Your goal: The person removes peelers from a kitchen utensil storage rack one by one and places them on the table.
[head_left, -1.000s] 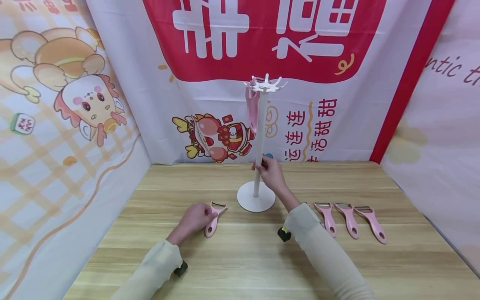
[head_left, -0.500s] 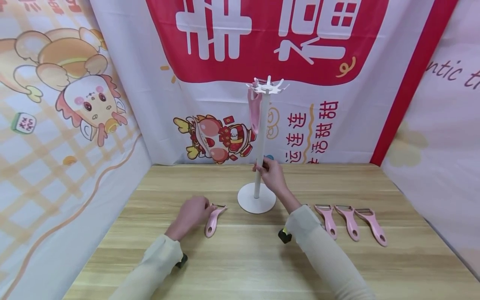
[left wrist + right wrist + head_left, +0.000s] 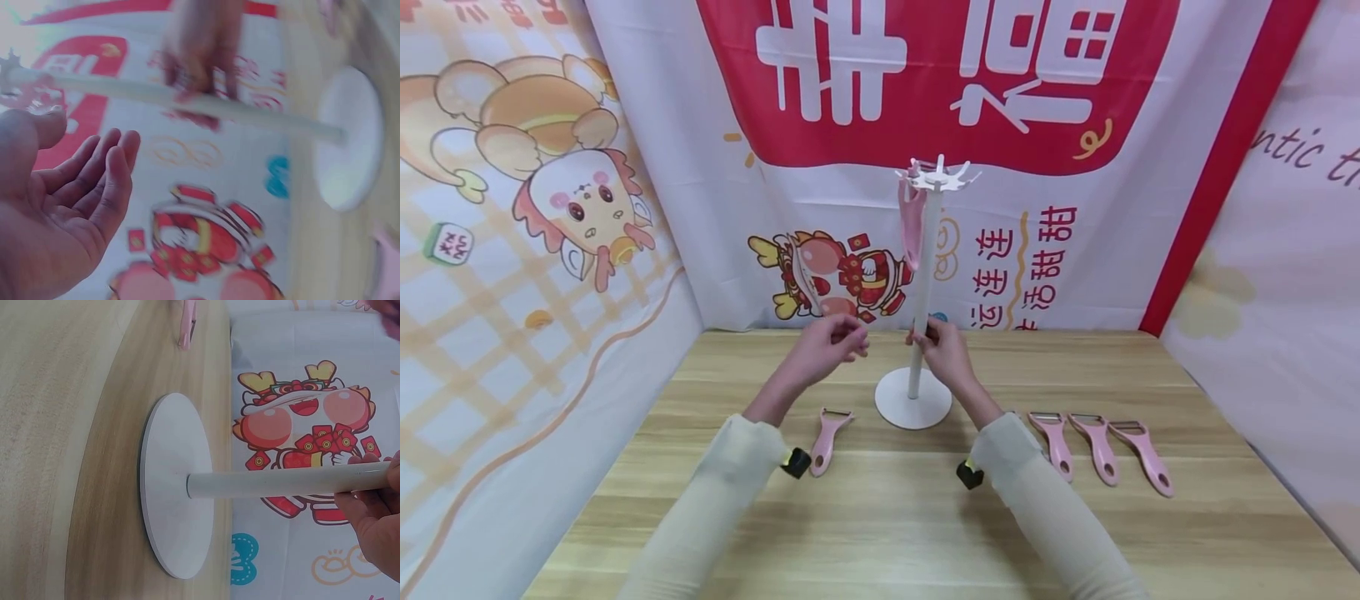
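A white stand [image 3: 927, 275] with a round base [image 3: 178, 487] and a crown of hooks [image 3: 938, 177] stands upright on the table. My right hand [image 3: 946, 354] grips its pole low down, fingers curled round it. A pink peeler [image 3: 911, 225] hangs from a hook on the left side. My left hand [image 3: 831, 346] is raised left of the pole, holding nothing; in the left wrist view its palm [image 3: 69, 212] shows with the fingers loosely bent. Below it, another pink peeler [image 3: 829, 442] lies on the wood, blade end away from me.
Several pink peelers [image 3: 1101, 450] lie in a row on the table to the right, partly behind the right sleeve [image 3: 1045, 500]. Printed cloths [image 3: 820, 192] hang at the back and both sides. The wooden table [image 3: 880, 533] reaches back to the cloth.
My left hand has let go of the peeler on the table and moved up and right toward the pole. The right hand keeps its grip on the stand.
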Motion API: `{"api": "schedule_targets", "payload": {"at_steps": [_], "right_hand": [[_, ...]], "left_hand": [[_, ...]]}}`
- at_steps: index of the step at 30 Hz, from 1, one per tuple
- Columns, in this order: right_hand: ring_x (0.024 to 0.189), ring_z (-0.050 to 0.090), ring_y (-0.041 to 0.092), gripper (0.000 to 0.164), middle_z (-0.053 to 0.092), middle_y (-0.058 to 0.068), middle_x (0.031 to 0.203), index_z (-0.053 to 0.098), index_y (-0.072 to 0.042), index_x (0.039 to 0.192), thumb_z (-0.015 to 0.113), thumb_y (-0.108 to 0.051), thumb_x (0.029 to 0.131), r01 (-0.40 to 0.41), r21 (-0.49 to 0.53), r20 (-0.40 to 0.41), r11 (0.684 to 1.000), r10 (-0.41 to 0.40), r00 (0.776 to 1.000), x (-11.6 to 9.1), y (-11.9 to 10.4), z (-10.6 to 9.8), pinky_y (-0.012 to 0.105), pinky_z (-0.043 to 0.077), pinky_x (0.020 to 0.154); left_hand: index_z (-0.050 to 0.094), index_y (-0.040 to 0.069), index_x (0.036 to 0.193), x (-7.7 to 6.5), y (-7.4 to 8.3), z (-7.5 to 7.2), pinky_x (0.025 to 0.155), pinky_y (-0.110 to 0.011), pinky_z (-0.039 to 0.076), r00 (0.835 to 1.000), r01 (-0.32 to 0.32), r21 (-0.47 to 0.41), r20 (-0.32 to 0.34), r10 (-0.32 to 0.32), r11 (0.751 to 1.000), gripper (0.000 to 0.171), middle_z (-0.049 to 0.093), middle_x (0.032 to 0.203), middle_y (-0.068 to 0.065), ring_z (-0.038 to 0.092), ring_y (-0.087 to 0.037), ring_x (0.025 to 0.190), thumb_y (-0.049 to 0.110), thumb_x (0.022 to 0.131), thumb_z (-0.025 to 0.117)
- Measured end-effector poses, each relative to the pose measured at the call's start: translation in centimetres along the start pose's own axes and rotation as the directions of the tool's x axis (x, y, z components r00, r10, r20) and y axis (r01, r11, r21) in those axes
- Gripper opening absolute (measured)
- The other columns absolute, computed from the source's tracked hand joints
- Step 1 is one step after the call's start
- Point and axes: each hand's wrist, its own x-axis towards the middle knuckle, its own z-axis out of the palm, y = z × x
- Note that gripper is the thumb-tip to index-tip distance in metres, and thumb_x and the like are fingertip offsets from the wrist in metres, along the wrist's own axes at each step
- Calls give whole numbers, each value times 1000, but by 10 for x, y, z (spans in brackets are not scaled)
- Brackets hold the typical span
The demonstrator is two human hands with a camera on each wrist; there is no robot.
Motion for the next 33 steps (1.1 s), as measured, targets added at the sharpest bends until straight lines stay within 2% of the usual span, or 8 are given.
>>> {"api": "schedule_targets", "payload": {"at_steps": [6,10,13,16,19,24,33], "right_hand": [[103,69,30,16,71,17,103,66,2,111,57,-3,99,6,6,7,1000,-6,1000,0,1,-1,44,56,99],[102,70,30,15,71,18,102,67,2,109,57,-3,99,25,10,3,1000,-25,1000,1,2,-1,44,56,98],[102,70,30,14,72,18,101,67,3,109,58,-3,99,35,2,-2,999,-35,999,1,2,-1,44,56,98],[102,70,30,14,72,16,101,67,2,109,58,-4,99,26,3,-5,1000,-26,1000,1,2,-1,43,57,98],[102,70,29,15,72,16,101,67,1,109,59,-5,99,17,6,-4,1000,-17,1000,1,3,-1,43,57,97],[102,70,29,15,72,16,101,67,3,109,59,-5,99,23,7,-3,1000,-23,1000,2,3,0,43,57,97],[102,70,29,17,72,16,101,66,4,111,59,-6,99,21,3,0,1000,-21,1000,2,4,-1,43,56,98]], "left_hand": [[56,4,128,15,41,-1,90,-40,60,994,-106,-144,-30,103,984,34,67,116,-17,68,-27,106,28,104,54],[52,7,136,25,63,0,94,-39,59,986,-164,-161,-70,154,973,43,64,125,-13,65,-25,114,33,103,55],[50,9,141,34,78,0,95,-38,58,980,-189,-179,-95,175,965,48,62,131,-11,64,-23,116,37,103,54],[47,11,145,42,89,1,98,-38,57,981,-187,-220,-87,172,957,49,61,135,-10,63,-22,118,36,103,53],[46,13,147,50,97,1,100,-37,55,985,-173,-277,-71,159,945,48,61,135,-9,63,-21,120,33,103,52],[48,14,146,57,99,0,104,-37,53,993,-115,-375,-54,103,920,47,61,133,-8,63,-21,118,31,102,53],[43,14,150,66,104,2,109,-43,49,996,-79,-380,0,86,922,52,55,143,-6,57,-22,126,33,102,51]]}}
